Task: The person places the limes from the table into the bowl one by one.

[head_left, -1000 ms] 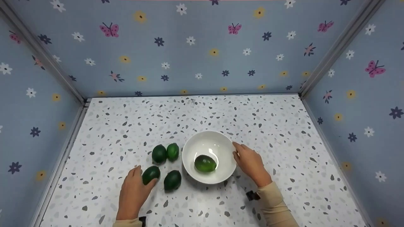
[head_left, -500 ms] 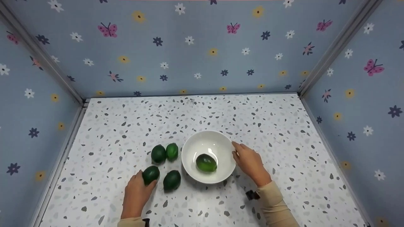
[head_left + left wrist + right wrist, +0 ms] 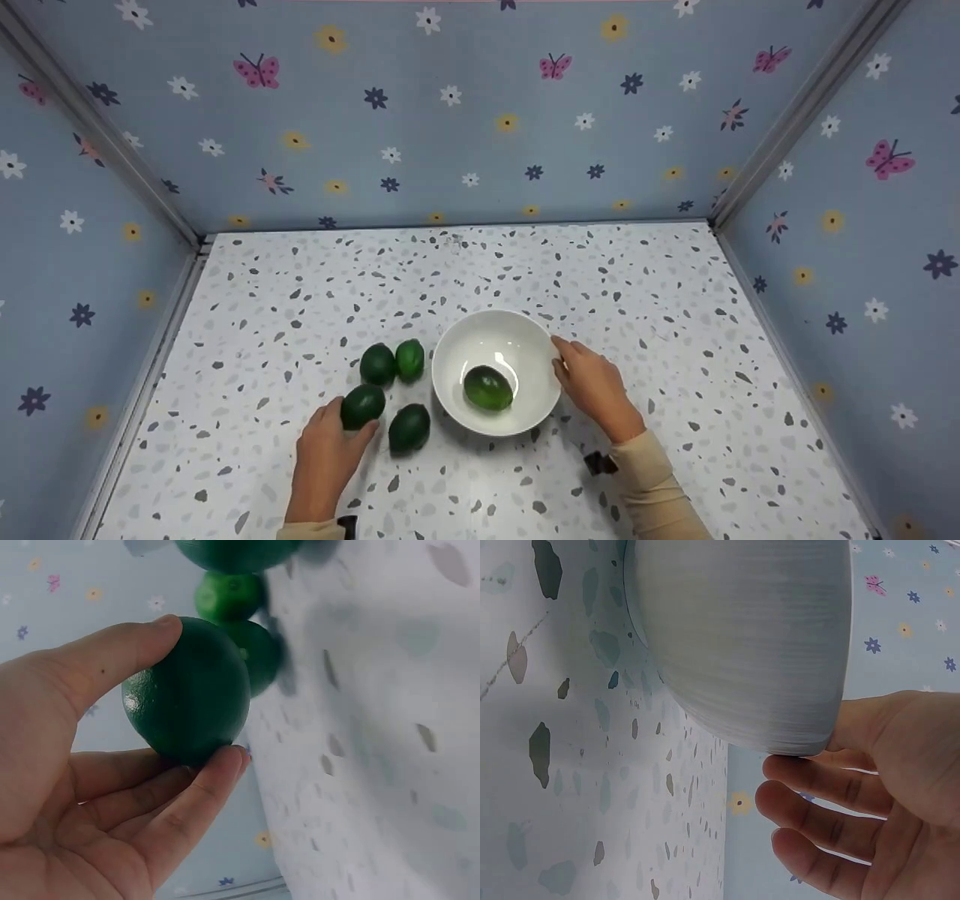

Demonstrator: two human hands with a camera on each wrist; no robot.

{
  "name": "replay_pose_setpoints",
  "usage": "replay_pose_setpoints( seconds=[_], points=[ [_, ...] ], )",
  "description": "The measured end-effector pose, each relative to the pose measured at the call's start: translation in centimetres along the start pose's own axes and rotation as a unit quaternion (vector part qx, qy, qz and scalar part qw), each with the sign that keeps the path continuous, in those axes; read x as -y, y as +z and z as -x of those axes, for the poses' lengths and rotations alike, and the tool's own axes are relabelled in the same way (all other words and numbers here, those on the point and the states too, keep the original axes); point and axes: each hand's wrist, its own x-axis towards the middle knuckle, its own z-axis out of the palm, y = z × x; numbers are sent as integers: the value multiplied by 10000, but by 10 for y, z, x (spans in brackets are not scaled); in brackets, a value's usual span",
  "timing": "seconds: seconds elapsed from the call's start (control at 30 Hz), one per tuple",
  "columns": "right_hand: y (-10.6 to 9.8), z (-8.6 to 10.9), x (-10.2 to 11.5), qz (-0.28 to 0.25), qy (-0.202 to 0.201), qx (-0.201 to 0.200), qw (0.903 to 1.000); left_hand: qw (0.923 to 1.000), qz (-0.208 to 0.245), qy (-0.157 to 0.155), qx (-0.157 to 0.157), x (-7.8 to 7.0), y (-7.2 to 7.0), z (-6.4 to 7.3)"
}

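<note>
My left hand (image 3: pixel 324 454) pinches a dark green lime (image 3: pixel 191 690) between thumb and fingertips. In the left wrist view that lime is raised off the table. My right hand (image 3: pixel 598 388) holds the white bowl (image 3: pixel 469 337) by its right rim. Seen from the right wrist, the fingertips touch the outer wall of the bowl (image 3: pixel 742 645) and the thumb reaches over the rim, its tip hidden. One green lime (image 3: pixel 487 388) lies inside the bowl. Left of the bowl rest a dark lime (image 3: pixel 377 365), a smaller, brighter lime (image 3: pixel 409 360) and another dark lime (image 3: pixel 409 429).
A white speckled table (image 3: pixel 637 285) carries everything. Blue walls (image 3: pixel 480 150) with flowers and butterflies close off the back and both sides. The dark lime between the left hand and the bowl sits close to the held one.
My left hand has closed its fingers round the near-left lime and raised it slightly, a little forward and right. The right hand stays at the bowl rim. The lime in the bowl has shifted slightly.
</note>
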Motion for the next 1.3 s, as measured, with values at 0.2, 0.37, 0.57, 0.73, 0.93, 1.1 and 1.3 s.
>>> replay_pose_setpoints(
  seconds=[0.2,0.37,0.57,0.73,0.93,1.1,1.3],
  points=[
    [1,0,-1,-45,-4,16,10000,9989,193,421,-72,-24,-2,0],
    [2,-1,-1,-36,10,11,10000,9957,258,867,-196,-42,3,-1],
    [1,-2,-1,-22,105,68,9999,9887,327,1447,-216,-64,10,-4],
    [1,-1,-1,-46,165,97,9998,9791,301,2011,-50,-81,19,-8],
    [1,0,0,-14,22,-119,9999,9674,131,2493,414,-97,30,-12],
    [0,0,0,-2,60,-80,9999,9590,-198,2678,905,-107,40,-17],
    [1,0,-1,-59,54,-14,10000,9539,-516,2610,1386,-112,45,-20]
  ],
)
